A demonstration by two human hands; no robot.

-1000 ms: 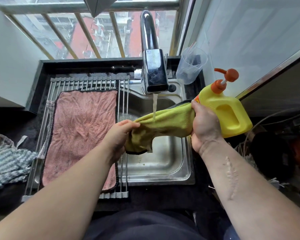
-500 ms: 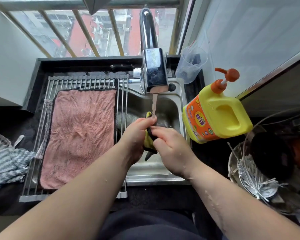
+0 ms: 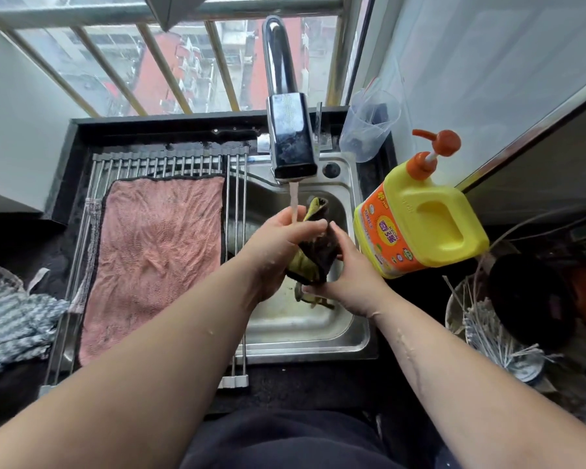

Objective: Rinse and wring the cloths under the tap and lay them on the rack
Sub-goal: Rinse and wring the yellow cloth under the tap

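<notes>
Cloth (image 3: 318, 253), earlier stretched, bunched between left hand (image 3: 276, 243), right hand (image 3: 351, 277)

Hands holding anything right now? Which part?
Both grip the bunched yellow cloth: left hand round its upper part, right hand round its lower part.

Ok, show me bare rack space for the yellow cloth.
Bare rack bars: a narrow strip between pink cloth and sink, and a band behind the cloth. The sink's right side is crowded by the detergent jug.
</notes>
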